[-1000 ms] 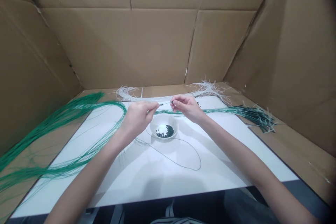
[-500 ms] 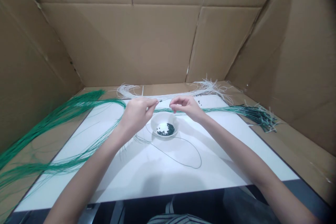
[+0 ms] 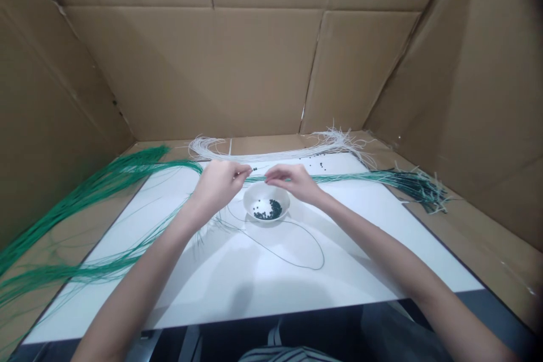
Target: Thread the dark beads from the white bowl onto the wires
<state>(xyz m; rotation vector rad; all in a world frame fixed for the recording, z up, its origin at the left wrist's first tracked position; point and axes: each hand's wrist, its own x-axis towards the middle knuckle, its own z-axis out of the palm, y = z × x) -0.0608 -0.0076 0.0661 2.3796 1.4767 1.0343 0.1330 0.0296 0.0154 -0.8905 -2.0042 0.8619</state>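
Observation:
Above the far side of the white bowl, my left hand is closed in a pinch on a thin green cord. A few dark beads sit on the cord just beyond those fingertips. My right hand is a short gap to the right, its thumb and fingertips drawn together; what lies between them is too small to make out. Inside the bowl are many small dark green beads. A loop of thin cord trails over the table in front of the bowl.
Green strands spread across the left side, and a green bundle runs behind the bowl to the right. White strands lie along the back. Loose beads dot the white table. Cardboard walls surround it.
My left hand has shifted slightly left and down with the cord. My right hand has moved left, towards the beads at my left fingertips, and its fingers are closer together.

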